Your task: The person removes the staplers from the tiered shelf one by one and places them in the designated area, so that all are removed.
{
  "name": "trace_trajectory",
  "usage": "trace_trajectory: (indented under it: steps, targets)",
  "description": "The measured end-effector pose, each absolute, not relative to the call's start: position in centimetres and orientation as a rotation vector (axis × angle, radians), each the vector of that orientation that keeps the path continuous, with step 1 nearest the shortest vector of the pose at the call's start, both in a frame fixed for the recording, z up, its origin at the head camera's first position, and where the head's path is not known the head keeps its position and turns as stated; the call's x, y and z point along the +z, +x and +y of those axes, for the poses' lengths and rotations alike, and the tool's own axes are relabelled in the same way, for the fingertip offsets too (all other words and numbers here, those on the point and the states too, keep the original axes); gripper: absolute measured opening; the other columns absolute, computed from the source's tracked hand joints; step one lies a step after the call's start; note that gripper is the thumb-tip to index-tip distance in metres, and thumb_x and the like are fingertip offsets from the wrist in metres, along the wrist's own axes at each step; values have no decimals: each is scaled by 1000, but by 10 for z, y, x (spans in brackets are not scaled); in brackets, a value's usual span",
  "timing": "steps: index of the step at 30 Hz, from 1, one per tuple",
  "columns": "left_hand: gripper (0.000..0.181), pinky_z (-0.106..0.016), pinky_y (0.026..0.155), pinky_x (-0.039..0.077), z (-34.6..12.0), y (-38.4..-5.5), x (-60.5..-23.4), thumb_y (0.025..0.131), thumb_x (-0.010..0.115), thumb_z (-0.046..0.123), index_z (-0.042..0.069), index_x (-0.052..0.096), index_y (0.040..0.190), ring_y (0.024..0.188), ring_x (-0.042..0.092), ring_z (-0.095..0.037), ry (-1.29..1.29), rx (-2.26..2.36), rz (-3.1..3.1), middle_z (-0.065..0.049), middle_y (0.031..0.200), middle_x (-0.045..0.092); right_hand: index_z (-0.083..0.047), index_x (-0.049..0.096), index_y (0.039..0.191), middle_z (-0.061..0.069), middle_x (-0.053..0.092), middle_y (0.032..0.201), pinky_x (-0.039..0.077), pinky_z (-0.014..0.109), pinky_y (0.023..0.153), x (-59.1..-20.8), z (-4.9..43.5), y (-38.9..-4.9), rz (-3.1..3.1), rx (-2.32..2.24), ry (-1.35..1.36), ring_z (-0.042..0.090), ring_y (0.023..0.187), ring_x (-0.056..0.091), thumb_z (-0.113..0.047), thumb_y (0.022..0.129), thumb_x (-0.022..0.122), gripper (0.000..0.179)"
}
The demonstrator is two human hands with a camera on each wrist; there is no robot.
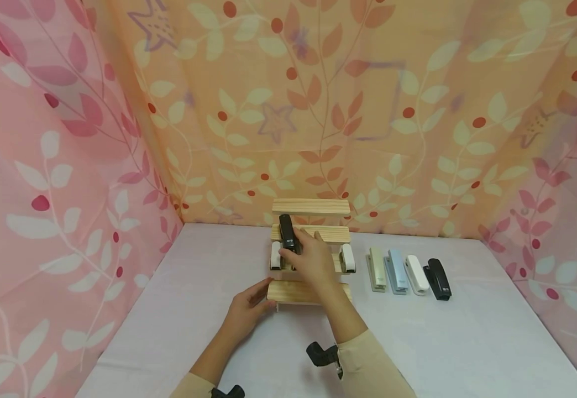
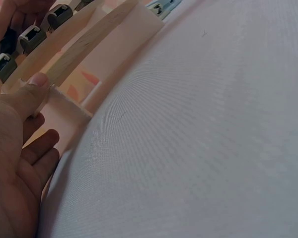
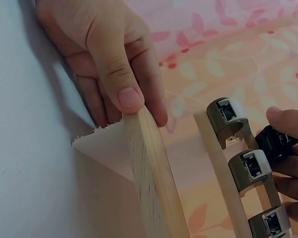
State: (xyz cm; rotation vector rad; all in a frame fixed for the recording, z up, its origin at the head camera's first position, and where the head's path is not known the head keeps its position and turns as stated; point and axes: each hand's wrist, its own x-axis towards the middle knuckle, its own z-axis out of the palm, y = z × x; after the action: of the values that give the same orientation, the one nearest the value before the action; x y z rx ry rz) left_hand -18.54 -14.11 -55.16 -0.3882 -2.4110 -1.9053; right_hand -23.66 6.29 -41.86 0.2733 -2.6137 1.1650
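A tiered wooden rack has a front slat [image 1: 293,292], a middle slat [image 1: 330,234] and a back slat [image 1: 310,207]. My left hand [image 1: 248,309] pinches the front slat's left end, thumb on top. Over the rack, my right hand [image 1: 315,260] holds a black stapler [image 1: 287,232], which points towards the back. White staplers [image 1: 276,257] stand in the row between the front and middle slats, with another white stapler [image 1: 347,258] at the right end. In the right wrist view, the held black stapler [image 3: 277,141] is beside that row; its far end is hidden by fingers.
On the white table [image 1: 467,342], right of the rack, a pale green stapler [image 1: 377,270], a light blue stapler [image 1: 397,271], a white stapler [image 1: 416,275] and another black stapler [image 1: 438,279] lie side by side. A patterned curtain [image 1: 248,138] hangs close behind the rack.
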Motion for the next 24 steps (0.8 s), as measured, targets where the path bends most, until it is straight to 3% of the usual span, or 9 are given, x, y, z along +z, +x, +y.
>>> trace_trajectory:
  steps: [10, 15, 17, 21, 24]
  targets:
    - [64, -36, 113, 48, -140, -186, -553, 87, 81, 29, 17, 58, 146, 137, 55, -23, -385, -1875, -2420, -1, 148, 58, -21, 70, 134, 10, 75, 120, 53, 63, 102, -417, 67, -234, -2542, 1142, 255, 50, 131, 55, -43, 87, 81, 53]
    - [64, -35, 113, 47, -141, -187, -555, 87, 82, 28, 18, 59, 146, 138, 55, -22, -384, -1898, -2407, 0, 148, 58, -17, 71, 132, 8, 75, 120, 62, 45, 82, -417, 68, -234, -2502, 1203, 215, 26, 103, 71, -35, 90, 79, 47]
    - [64, -35, 114, 46, -140, -187, -553, 87, 82, 27, 17, 58, 146, 138, 54, -22, -377, -1916, -2403, 0, 148, 58, -17, 71, 132, 8, 76, 118, 59, 37, 68, -417, 69, -234, -2482, 1223, 206, 18, 84, 68, -33, 91, 78, 44]
    - [64, -38, 115, 45, -139, -185, -552, 87, 81, 23, 14, 58, 146, 139, 54, -24, -371, -1931, -2395, -2, 148, 58, -17, 72, 130, 7, 77, 115, 49, 26, 50, -413, 74, -233, -2434, 1237, 214, 10, 61, 60, -30, 91, 78, 41]
    - [63, -39, 115, 45, -138, -185, -550, 87, 81, 20, 14, 59, 145, 138, 54, -25, -368, -1939, -2388, -3, 148, 58, -17, 72, 131, 9, 76, 115, 43, 23, 43, -408, 79, -231, -2392, 1260, 249, 8, 55, 58, -27, 91, 77, 41]
